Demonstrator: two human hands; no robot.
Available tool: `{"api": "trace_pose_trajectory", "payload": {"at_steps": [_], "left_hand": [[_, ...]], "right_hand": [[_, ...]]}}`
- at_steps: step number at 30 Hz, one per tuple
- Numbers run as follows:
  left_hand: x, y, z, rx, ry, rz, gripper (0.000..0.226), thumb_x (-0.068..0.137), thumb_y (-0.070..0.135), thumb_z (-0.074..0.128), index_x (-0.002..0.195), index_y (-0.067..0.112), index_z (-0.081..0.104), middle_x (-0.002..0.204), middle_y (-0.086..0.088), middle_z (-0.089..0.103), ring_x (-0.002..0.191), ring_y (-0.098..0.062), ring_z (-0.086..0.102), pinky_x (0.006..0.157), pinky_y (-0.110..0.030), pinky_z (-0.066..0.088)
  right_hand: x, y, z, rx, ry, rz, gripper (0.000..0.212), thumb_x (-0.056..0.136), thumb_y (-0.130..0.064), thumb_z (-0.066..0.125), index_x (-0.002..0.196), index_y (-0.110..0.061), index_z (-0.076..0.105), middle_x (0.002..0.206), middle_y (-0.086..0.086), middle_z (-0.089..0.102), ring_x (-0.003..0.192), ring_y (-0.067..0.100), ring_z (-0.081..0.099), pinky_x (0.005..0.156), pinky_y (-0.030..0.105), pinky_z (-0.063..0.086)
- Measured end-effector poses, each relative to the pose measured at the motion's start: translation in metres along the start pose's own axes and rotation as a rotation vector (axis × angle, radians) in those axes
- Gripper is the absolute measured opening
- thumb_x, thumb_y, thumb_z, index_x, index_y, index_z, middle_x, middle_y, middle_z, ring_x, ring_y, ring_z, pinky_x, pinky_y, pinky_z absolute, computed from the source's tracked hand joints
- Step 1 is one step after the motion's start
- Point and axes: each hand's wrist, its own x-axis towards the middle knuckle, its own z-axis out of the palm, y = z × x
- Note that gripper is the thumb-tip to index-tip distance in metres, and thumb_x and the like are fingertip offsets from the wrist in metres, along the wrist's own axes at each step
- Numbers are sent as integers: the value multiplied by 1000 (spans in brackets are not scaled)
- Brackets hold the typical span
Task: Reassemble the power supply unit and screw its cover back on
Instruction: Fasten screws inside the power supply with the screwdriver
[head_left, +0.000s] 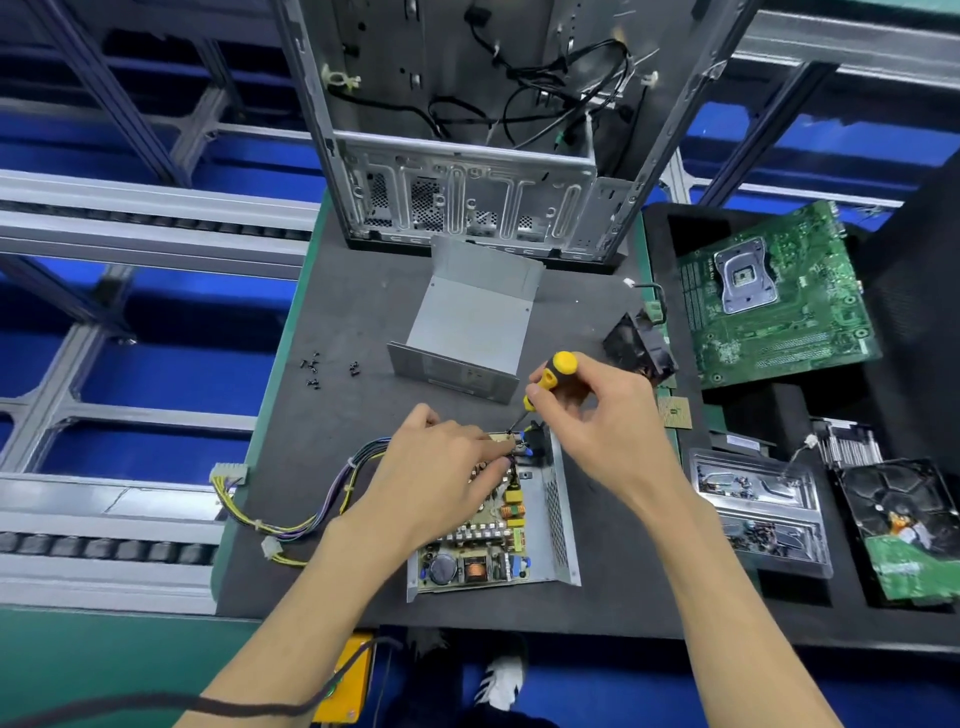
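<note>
1. One stripped PC case (467, 130), standing open at the far end of the dark mat (322, 322), loose black cables dangling inside.
2. One green motherboard (779, 296) off to the right in a black foam tray (670, 234), plus one hard drive (904, 525) and one clear plastic clamshell (763, 514) nearer in that same tray.
3. One PSU cover (472, 322), bent grey sheet metal, sitting mid-mat between the case and the hands, touching neither.
4. One open power supply unit (519, 525) at the near edge of the mat, circuit board exposed, wire bundle (291, 514) snaking off to the left.
5. Left hand (441, 478) palm-down over the far end of the board, fingers pressed onto components near the socket corner, nothing clearly gripped.
6. Right hand (597, 421) curled tight around one yellow-and-black screwdriver (550, 374), tilted, tip down at that same corner.
7. Small black screws (317, 369) scattered left of the cover, too tiny to count properly.
</note>
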Motion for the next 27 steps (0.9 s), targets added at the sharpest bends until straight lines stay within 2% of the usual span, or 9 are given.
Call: {"api": "trace_pose_trajectory", "payload": {"at_steps": [5,11,20,27], "left_hand": [[-3,-2,-2,-9,-12,18,41,107,51,32,137,45,59,127,20,67,104,-7,61,90,-33,29],[-3,-2,-3,-25,-25,21,41,106,51,32,138,45,58,128,21,65,107,-5,60,95,-34,31],[-3,-2,-4,-50,-12,24,41,106,50,33,138,44,59,128,20,66,105,-6,60,92,-34,30],[-3,-2,-4,-55,-2,28,41,106,51,34,137,44,59,128,20,66,105,-5,60,92,-33,31]], "right_hand": [[2,1,1,-7,-21,-6,7,91,-24,68,85,-21,67,74,2,67,64,16,53,64,35,50],[1,2,3,-18,-33,2,11,90,-30,65,84,-20,67,74,3,66,65,20,54,65,40,50],[1,7,4,-33,-47,16,13,91,-33,64,86,-21,67,73,2,65,69,23,56,66,46,52],[2,7,3,-61,-58,14,9,93,-23,69,85,-20,67,74,2,66,68,21,57,66,45,52]]}}
